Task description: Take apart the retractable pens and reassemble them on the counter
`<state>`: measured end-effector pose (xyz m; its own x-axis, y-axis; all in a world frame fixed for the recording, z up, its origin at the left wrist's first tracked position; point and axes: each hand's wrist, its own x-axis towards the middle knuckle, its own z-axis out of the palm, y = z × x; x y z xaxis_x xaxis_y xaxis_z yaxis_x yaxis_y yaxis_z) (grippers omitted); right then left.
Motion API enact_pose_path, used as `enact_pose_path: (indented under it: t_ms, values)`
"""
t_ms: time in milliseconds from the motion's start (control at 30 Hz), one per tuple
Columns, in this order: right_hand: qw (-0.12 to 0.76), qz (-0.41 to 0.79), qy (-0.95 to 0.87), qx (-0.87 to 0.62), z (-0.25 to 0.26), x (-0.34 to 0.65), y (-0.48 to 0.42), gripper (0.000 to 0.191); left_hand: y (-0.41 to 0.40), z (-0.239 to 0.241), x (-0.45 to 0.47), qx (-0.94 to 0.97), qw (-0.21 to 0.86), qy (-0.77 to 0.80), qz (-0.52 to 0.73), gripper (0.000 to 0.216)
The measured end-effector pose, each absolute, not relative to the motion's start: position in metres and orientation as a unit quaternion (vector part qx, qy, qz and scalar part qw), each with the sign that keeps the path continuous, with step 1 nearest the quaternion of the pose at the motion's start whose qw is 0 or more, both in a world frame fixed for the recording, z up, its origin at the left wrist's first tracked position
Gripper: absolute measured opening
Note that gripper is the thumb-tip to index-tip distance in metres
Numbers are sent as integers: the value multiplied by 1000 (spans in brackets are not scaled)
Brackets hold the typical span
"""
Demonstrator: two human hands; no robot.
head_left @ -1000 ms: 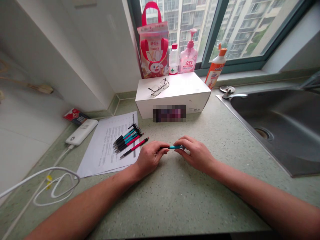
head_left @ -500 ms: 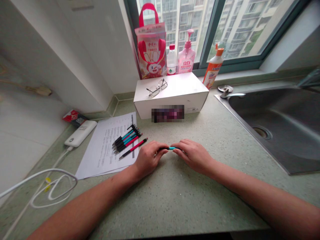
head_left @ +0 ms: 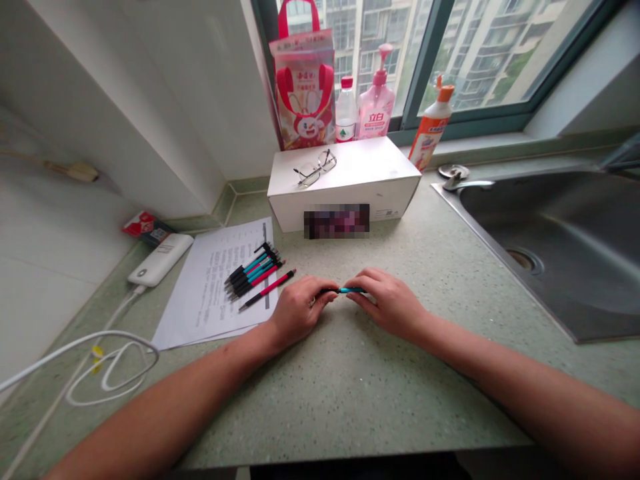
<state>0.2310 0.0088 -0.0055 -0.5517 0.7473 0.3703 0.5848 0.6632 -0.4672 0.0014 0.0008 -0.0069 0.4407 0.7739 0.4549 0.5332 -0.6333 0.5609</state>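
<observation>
A blue pen [head_left: 352, 290] with a black grip is stretched level between my two hands, just above the counter. My left hand [head_left: 299, 307] pinches its black end between thumb and fingers. Around the blue end curl the fingers and thumb of my right hand [head_left: 389, 300], leaving more of the barrel in sight. To the left of my left hand, a row of several blue, black and red pens [head_left: 253, 272] rests on printed paper sheets [head_left: 200, 293]. A red pen [head_left: 267, 290] lies nearest that hand, a little apart from the row.
Behind my hands stands a white box [head_left: 350, 163] with eyeglasses [head_left: 316, 168] on top. A white power bank [head_left: 160, 259] and its cable [head_left: 113, 363] lie left. The steel sink [head_left: 560, 267] is at right. Bottles, including a pink pump bottle [head_left: 376, 110], and a bag [head_left: 305, 100] line the window.
My right hand has loosened and shifted slightly, so more of the blue barrel shows between its thumb and fingers. My left hand keeps its hold. The camera view has tilted a little downward.
</observation>
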Motion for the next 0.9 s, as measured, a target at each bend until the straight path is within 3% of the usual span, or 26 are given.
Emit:
enact_pose_path:
  t_ms: [467,767,900]
  values:
    - [290,115,-866,-391,-6,234,12,20,2,-5,2,833,175,414,324,16]
    - [231,143,-861,-430,-9,233,12,22,3,-6,3,832,163,438,301,15]
    - [260,112,-864,-416,-8,233,13,20,3,-6,3,833,157,443,292,15]
